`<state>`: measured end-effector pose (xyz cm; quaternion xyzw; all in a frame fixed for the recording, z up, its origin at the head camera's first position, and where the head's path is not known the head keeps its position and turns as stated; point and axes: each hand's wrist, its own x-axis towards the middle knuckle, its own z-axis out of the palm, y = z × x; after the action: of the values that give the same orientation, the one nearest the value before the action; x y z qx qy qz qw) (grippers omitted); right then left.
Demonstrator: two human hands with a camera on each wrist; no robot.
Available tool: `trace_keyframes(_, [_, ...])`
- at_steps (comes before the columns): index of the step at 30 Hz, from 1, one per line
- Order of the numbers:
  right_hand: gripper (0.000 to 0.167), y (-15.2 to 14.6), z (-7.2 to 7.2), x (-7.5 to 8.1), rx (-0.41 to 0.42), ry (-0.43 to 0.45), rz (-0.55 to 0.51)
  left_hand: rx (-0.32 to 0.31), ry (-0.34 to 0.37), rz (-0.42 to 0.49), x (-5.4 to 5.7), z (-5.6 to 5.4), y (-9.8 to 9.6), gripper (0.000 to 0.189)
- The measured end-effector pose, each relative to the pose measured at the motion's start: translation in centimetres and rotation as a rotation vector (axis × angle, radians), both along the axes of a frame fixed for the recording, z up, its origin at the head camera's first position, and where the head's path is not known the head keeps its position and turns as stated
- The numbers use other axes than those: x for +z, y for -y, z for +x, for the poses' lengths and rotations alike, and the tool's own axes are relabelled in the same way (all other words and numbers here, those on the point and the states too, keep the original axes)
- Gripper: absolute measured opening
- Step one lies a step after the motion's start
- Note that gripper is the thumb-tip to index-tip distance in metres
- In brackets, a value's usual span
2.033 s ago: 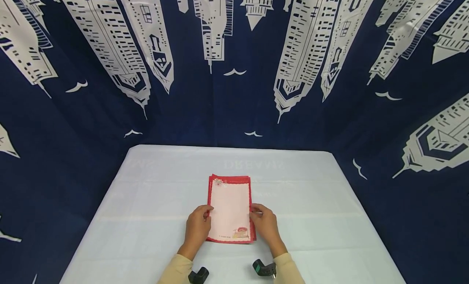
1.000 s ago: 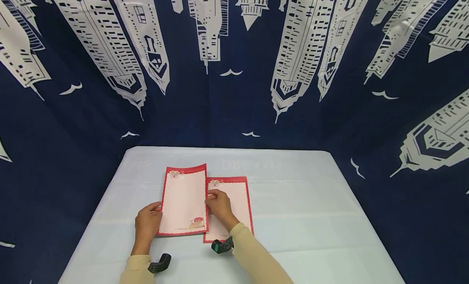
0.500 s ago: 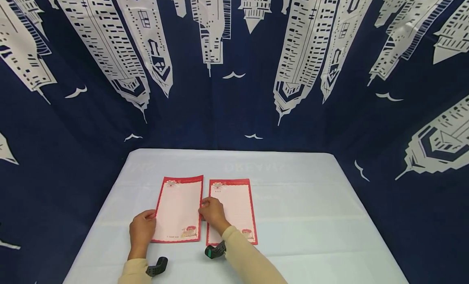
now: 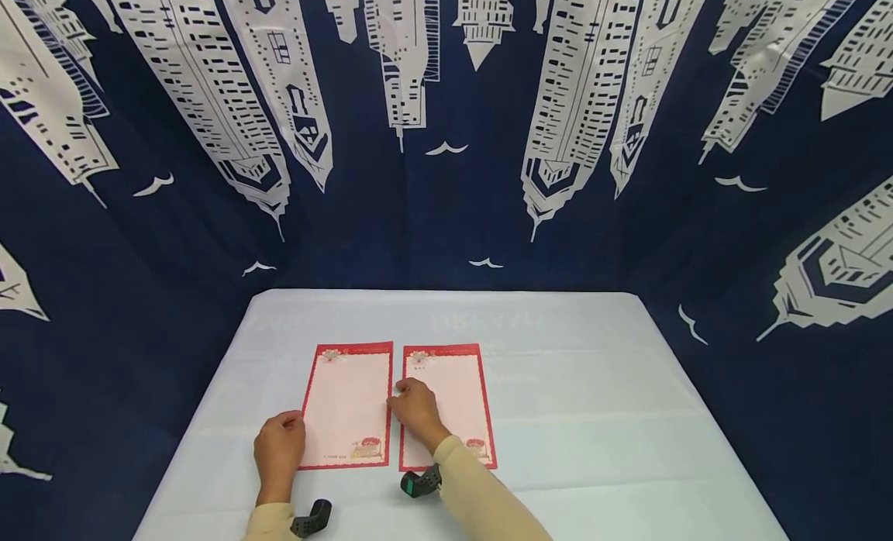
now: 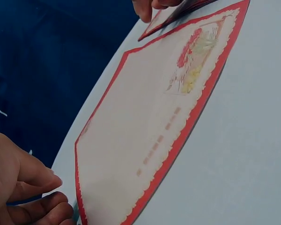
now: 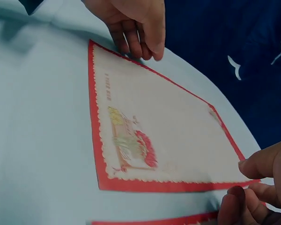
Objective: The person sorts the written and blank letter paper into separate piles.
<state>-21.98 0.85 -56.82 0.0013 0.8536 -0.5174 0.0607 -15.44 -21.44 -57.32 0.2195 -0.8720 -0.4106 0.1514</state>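
Two pink sheets with red scalloped borders lie side by side on the pale blue table (image 4: 593, 417). The left sheet (image 4: 346, 405) (image 5: 145, 136) (image 6: 164, 126) lies flat and single. A stack of like sheets (image 4: 456, 394) lies to its right. My left hand (image 4: 279, 444) (image 5: 28, 197) (image 6: 131, 23) touches the left sheet's left edge with relaxed fingers. My right hand (image 4: 415, 408) (image 6: 253, 187) rests on the stack, its thumb and forefinger pinching the left sheet's right edge.
A dark blue curtain printed with white skyscrapers (image 4: 446, 177) hangs close behind and beside the table. Black wrist cameras (image 4: 312, 518) (image 4: 421, 483) sit on both sleeves. Bare tabletop stretches to the right of the stack and beyond the sheets.
Two seconds ago both hands held one stack. The top sheet was carried left and laid flat beside it, and in the last half second it was nudged closer and squared to the stack.
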Motion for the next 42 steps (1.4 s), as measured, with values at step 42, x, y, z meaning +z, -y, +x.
trace_keyframes(42, [0.024,-13.3,1.8,-1.1,-0.264,-0.128,0.217,-0.532,0.059,0.112,1.1,-2.4,-12.6,0.041])
